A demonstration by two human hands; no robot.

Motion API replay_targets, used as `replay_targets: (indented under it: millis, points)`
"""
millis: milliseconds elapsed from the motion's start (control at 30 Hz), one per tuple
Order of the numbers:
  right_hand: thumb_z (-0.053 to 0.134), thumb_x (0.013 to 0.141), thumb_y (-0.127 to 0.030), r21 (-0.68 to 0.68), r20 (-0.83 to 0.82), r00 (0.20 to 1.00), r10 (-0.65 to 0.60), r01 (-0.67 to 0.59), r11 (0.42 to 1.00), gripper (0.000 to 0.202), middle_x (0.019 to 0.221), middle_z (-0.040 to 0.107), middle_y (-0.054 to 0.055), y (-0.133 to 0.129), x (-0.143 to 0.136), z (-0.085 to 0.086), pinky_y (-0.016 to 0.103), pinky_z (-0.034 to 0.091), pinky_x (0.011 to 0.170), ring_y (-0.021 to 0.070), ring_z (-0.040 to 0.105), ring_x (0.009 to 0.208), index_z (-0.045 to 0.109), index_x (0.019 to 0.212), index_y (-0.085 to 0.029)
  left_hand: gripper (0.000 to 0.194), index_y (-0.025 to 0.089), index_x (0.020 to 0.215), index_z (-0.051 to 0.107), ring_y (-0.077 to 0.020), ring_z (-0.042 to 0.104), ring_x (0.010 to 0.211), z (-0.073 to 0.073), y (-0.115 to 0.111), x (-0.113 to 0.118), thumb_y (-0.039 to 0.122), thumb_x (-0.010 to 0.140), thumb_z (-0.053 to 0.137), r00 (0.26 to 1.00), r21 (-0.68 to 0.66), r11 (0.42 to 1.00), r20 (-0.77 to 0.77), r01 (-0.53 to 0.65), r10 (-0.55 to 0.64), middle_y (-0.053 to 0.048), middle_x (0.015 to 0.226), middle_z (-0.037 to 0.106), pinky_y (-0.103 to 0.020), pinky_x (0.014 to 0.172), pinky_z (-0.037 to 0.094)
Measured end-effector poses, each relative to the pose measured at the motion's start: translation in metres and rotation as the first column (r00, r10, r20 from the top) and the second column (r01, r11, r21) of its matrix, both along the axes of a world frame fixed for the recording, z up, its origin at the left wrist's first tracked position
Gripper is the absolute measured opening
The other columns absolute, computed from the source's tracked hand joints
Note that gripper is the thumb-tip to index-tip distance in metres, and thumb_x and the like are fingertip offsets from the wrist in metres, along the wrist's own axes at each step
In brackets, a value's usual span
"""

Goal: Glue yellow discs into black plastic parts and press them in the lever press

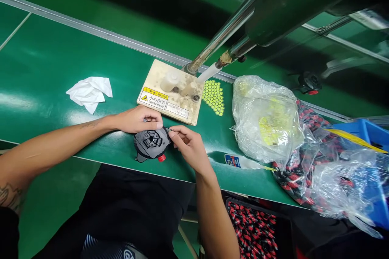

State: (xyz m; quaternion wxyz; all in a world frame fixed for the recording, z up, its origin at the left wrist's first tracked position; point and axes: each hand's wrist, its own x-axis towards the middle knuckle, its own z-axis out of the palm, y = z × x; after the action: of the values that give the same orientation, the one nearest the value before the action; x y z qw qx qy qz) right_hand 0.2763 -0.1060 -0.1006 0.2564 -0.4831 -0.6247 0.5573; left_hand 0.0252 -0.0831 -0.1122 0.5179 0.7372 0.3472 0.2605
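Observation:
A round black and grey plastic housing (148, 145) with a slotted hub in its middle and a red knob (161, 158) at its lower edge lies near the front edge of the green bench. My left hand (141, 119) grips its upper left rim, fingers curled and thumb along the top. At the right rim, my right hand (190, 143) pinches the edge between thumb and forefinger. Whether anything small sits between those fingertips is hidden. Just beyond the hands stands a cream press base (185, 107) with white plastic posts and a warning label.
Yellow-green round pieces (213, 97) lie grouped right of the base, below a metal press column (212, 42). A crumpled white tissue (91, 92) is at left. Rightward are a glue bottle (243, 162), a clear plastic bag (266, 117), bagged red-black parts and a blue bin (361, 127).

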Motion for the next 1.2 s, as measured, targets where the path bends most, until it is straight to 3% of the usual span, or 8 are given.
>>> replay_targets:
  millis: [133,367,533,767,967,1200]
  points:
    - [0.073,0.087,-0.069,-0.197,-0.053,0.997,0.061,-0.070,0.978,0.051,0.057,0.049,-0.004,0.005,0.000,-0.002,0.025,0.032,0.050,0.0099,0.043,0.052,0.065,0.076,-0.020,0.038,0.013,0.096,0.075,-0.0182,0.067,0.082,0.000,0.000,0.000,0.047,0.103,0.059,1.000,-0.005,1.000,-0.004,-0.004,0.004,-0.009,0.091,0.077,-0.027,0.071,0.049]
    - [0.079,0.080,-0.061,-0.283,-0.115,0.993,-0.020,-0.014,0.959,0.045,0.053,0.051,-0.004,0.005,-0.002,-0.008,0.024,0.034,0.049,0.0093,0.044,0.049,0.065,0.069,-0.020,0.030,0.014,0.094,0.075,-0.0158,0.065,0.078,-0.001,0.000,0.000,0.040,0.101,0.061,1.000,-0.015,1.000,-0.009,-0.004,0.004,-0.007,0.089,0.076,-0.025,0.066,0.046]
    - [0.081,0.079,-0.062,-0.342,-0.127,0.992,0.026,-0.068,0.937,0.045,0.053,0.056,-0.003,0.007,-0.002,-0.007,0.024,0.040,0.049,0.0109,0.051,0.049,0.068,0.072,-0.019,0.032,0.014,0.092,0.074,-0.0159,0.064,0.075,0.000,0.000,0.000,0.041,0.102,0.060,1.000,-0.021,1.000,0.003,0.003,-0.003,-0.007,0.086,0.075,-0.025,0.065,0.045]
    - [0.072,0.087,-0.060,-0.289,-0.115,0.993,-0.015,-0.019,0.957,0.054,0.045,0.051,-0.003,0.006,-0.006,-0.010,0.024,0.037,0.046,0.0096,0.048,0.042,0.055,0.055,-0.021,0.032,0.013,0.093,0.074,-0.0155,0.065,0.077,0.003,0.000,0.001,0.040,0.102,0.058,1.000,-0.025,1.000,0.001,0.007,-0.007,-0.007,0.086,0.076,-0.025,0.067,0.047]
    - [0.073,0.087,-0.065,-0.273,-0.122,0.992,0.005,-0.038,0.961,0.056,0.048,0.056,-0.001,0.004,-0.004,-0.010,0.024,0.041,0.049,0.0104,0.051,0.045,0.057,0.056,-0.021,0.031,0.014,0.094,0.075,-0.0165,0.067,0.078,0.003,0.000,0.000,0.040,0.100,0.061,1.000,-0.044,0.999,0.003,0.000,0.001,-0.007,0.088,0.077,-0.026,0.067,0.047]
    - [0.070,0.076,-0.042,-0.329,-0.089,0.996,-0.001,-0.028,0.944,0.026,0.046,0.053,-0.004,0.008,-0.008,-0.005,0.022,0.039,0.045,0.0102,0.050,0.043,0.064,0.062,-0.021,0.032,0.014,0.095,0.075,-0.0164,0.067,0.079,0.004,-0.001,0.000,0.042,0.101,0.060,1.000,-0.044,0.999,-0.014,-0.006,0.005,-0.007,0.088,0.077,-0.026,0.068,0.048]
